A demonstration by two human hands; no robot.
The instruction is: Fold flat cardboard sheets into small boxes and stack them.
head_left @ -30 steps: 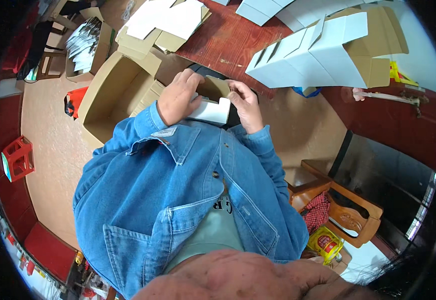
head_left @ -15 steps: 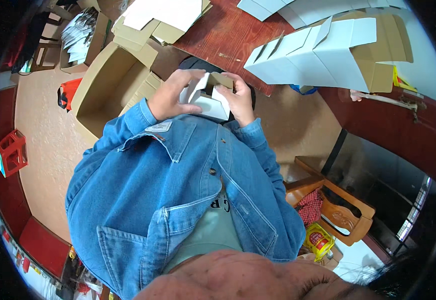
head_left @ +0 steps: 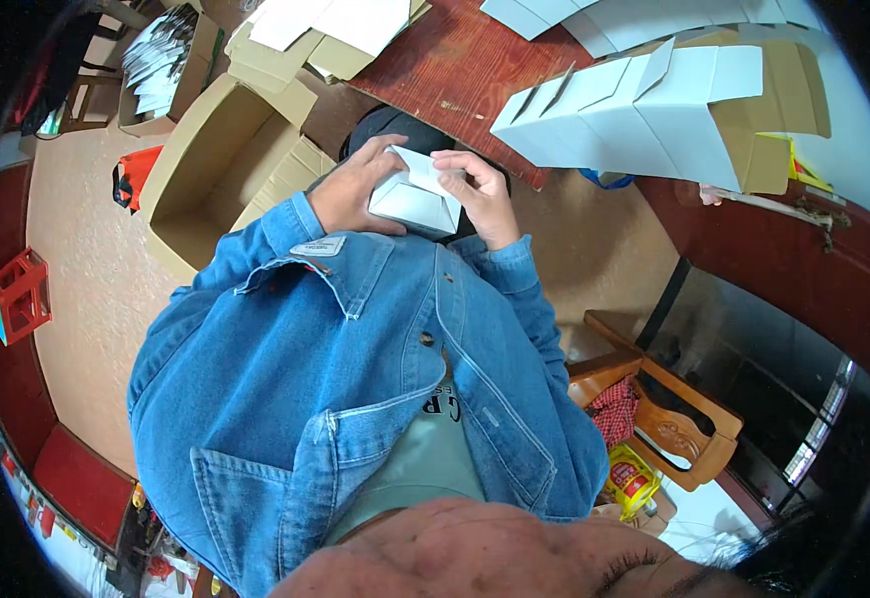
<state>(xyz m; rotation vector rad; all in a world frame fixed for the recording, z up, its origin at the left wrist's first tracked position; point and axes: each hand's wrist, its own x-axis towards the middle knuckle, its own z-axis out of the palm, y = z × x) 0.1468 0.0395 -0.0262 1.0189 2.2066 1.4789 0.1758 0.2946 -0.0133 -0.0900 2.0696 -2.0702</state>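
Between the denim jacket [head_left: 355,359] and the red table [head_left: 435,85], clasps a small white box [head_left: 417,209] with curled fingers of the left hand [head_left: 348,191]; holds its flap [head_left: 421,169] with the right hand's [head_left: 487,202] thumb and fingers.

Shows white on the small box [head_left: 415,206], tan inside the large carton [head_left: 211,159], streaked reddish brown on the counter [head_left: 455,65], blue with pale stitching on the denim jacket [head_left: 236,374], dark-checked red on the cloth [head_left: 614,412].
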